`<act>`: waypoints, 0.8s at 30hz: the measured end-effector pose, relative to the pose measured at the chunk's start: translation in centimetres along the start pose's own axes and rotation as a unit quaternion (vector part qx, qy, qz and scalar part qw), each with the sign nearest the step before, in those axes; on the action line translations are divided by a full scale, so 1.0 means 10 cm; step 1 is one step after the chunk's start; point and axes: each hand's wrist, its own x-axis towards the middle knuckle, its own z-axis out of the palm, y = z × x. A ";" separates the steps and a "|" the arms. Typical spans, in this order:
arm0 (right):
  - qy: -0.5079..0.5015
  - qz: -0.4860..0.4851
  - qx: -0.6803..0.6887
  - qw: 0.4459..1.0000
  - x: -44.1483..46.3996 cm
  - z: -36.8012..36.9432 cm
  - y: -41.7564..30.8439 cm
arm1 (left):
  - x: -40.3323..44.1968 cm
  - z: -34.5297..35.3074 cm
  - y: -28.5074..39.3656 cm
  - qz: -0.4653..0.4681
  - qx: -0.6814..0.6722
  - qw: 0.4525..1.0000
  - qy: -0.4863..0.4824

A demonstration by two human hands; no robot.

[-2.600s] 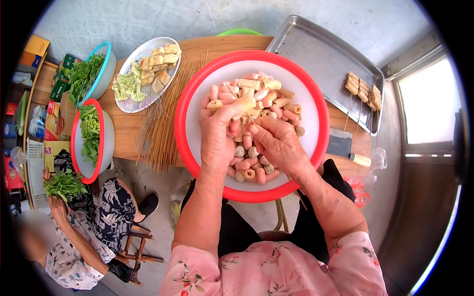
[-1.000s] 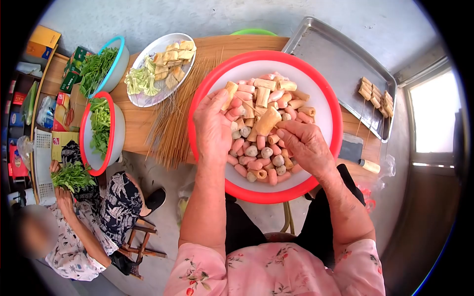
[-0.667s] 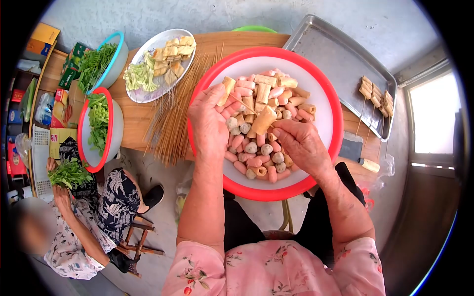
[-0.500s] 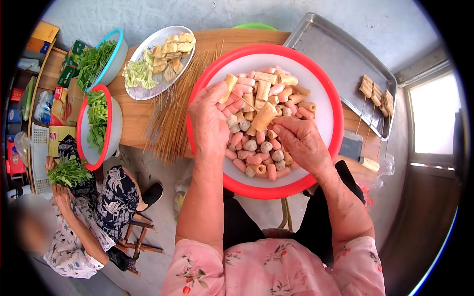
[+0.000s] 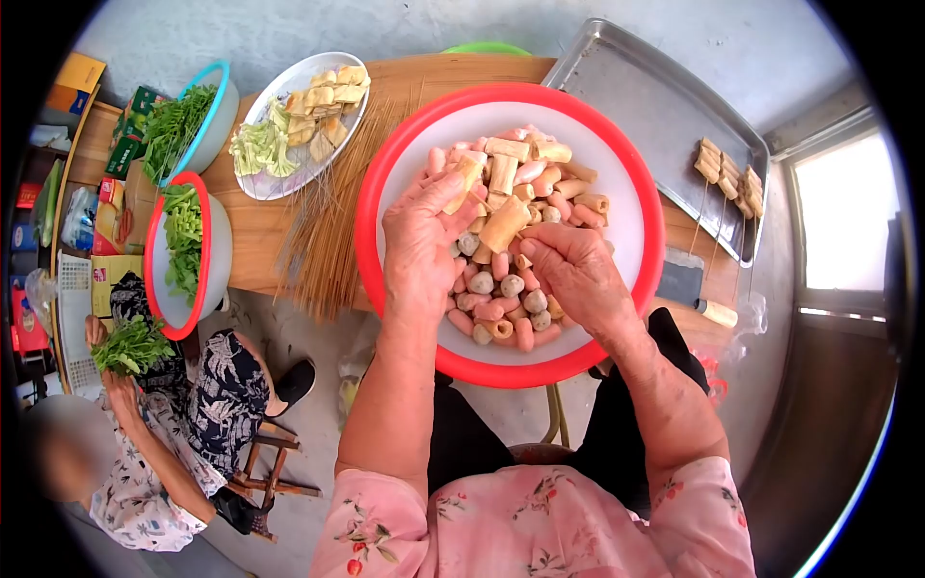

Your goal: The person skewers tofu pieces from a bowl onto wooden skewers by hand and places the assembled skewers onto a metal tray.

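Observation:
My left hand [image 5: 419, 231] is closed, its thumb and fingers gripping a tan rolled piece [image 5: 464, 185] over the basin's left side. My right hand [image 5: 576, 275] is closed in a pinch at what looks like a thin skewer, mostly hidden now. A second tan roll [image 5: 504, 224] sits between the two hands, close to my right fingertips. Below both hands is a white basin with a red rim [image 5: 511, 379]. It holds a heap of tan rolls, pink sausage pieces [image 5: 523, 333] and greyish balls [image 5: 483, 282].
Bare skewers [image 5: 337, 212] lie left of the basin, beside an oval plate [image 5: 279, 190] of sliced food. At right are a metal tray [image 5: 617, 67] with loaded skewers [image 5: 729, 178] and a knife [image 5: 689, 289]. A seated person [image 5: 159, 433] holds greens near a red-rimmed bowl [image 5: 204, 255].
The piece in my left hand has come nearer to the roll between my hands. The skewer length that showed between them is now hidden. The view has shifted slightly.

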 end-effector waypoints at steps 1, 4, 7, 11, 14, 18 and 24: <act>0.002 0.001 -0.001 1.000 0.00 0.01 0.00 | -0.01 0.01 0.00 -0.008 0.004 1.000 -0.022; 0.014 0.021 0.026 0.999 0.03 0.03 -0.02 | -0.15 0.18 -0.05 -0.015 -0.010 0.999 -0.049; 0.026 0.013 0.002 1.000 0.07 0.04 0.00 | -0.16 0.17 -0.11 -0.021 -0.037 0.998 -0.046; 0.030 -0.039 0.012 0.999 0.08 0.05 0.11 | -0.10 0.13 -0.07 -0.008 -0.005 0.999 -0.050; 0.033 -0.052 -0.035 0.997 0.07 0.02 0.05 | -0.09 0.18 -0.12 0.030 0.006 0.999 -0.021; 0.083 -0.123 -0.120 0.982 0.08 0.01 0.09 | -0.16 0.24 -0.06 0.020 -0.008 0.998 -0.061; 0.068 -0.082 -0.079 0.991 0.10 0.01 0.11 | -0.11 0.18 -0.12 0.031 0.019 0.997 -0.070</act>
